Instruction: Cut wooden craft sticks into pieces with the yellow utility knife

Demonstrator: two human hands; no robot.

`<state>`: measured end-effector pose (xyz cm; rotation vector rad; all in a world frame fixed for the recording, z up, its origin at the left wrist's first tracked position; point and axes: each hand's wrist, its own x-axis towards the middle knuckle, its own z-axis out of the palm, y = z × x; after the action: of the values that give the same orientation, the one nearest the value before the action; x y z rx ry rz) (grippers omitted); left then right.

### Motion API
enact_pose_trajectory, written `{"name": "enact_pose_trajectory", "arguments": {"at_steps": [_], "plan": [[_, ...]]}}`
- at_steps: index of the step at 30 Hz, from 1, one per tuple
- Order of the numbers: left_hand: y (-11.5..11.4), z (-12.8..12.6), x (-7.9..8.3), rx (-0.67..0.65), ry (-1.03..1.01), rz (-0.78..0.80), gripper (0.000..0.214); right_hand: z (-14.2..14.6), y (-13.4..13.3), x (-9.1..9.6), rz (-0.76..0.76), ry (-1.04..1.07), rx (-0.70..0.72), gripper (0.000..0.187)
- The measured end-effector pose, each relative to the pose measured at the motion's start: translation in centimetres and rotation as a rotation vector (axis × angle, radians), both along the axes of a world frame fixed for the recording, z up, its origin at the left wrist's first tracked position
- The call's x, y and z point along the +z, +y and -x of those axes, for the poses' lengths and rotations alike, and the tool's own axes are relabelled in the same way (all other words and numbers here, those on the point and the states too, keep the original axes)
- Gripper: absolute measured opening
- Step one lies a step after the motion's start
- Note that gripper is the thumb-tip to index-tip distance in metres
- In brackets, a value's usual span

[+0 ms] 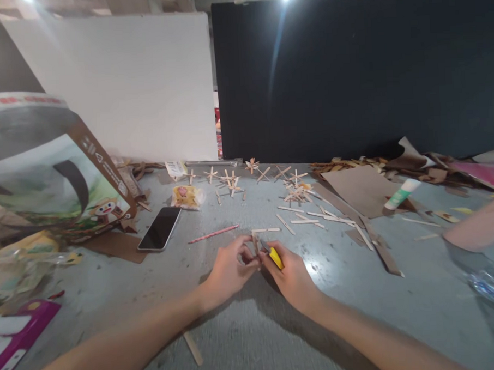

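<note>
My left hand (230, 270) is closed in a pinch on a short wooden craft stick (255, 244) held upright at the middle of the grey table (359, 311). My right hand (289, 273) grips a yellow utility knife (275, 257), with its tip right against that stick. Just beyond my fingers lies another flat stick (266, 230). A pink pencil (213, 234) lies to the left of it.
A black phone (160, 228) lies left of centre by a printed cardboard box (45, 166). Several crossed stick stars (230, 179) and loose sticks (309, 217) sit further back. Cardboard scraps (356, 188) and a white glue stick (402, 193) are at the right, near another person's arm (480, 226).
</note>
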<state>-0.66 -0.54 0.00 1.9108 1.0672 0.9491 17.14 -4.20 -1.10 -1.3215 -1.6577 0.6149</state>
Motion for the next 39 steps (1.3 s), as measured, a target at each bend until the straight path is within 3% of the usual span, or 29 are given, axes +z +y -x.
{"name": "enact_pose_trajectory", "arguments": {"at_steps": [4,9,13,17,20,24,30,39], "plan": [[0.1,-0.3,0.2,0.071,-0.040,0.088,0.029,-0.2,-0.1,0.5,0.022,0.045,-0.058,0.036],[0.3,-0.6,0.1,0.103,-0.057,0.123,0.019,-0.4,-0.5,0.5,0.032,0.080,-0.028,0.035],[0.6,-0.5,0.2,0.126,-0.142,0.148,0.026,-0.9,-0.2,0.3,0.031,0.111,0.029,0.034],[1.2,-0.4,0.2,0.164,-0.228,0.186,0.030,-1.7,1.2,1.6,0.016,0.030,0.013,0.030],[1.6,-0.3,0.1,0.185,-0.265,0.184,0.030,-2.1,2.1,2.6,0.102,0.029,0.099,0.035],[1.6,-0.1,-0.1,0.211,-0.234,0.187,0.030,-2.1,1.5,2.6,0.285,0.087,0.208,0.031],[1.2,-0.3,0.0,0.195,-0.185,0.174,0.025,-1.9,0.3,2.5,0.151,-0.065,0.248,0.031],[0.9,-0.4,0.4,0.203,-0.161,0.155,0.023,-2.0,0.3,2.2,0.117,-0.151,0.243,0.028]]}}
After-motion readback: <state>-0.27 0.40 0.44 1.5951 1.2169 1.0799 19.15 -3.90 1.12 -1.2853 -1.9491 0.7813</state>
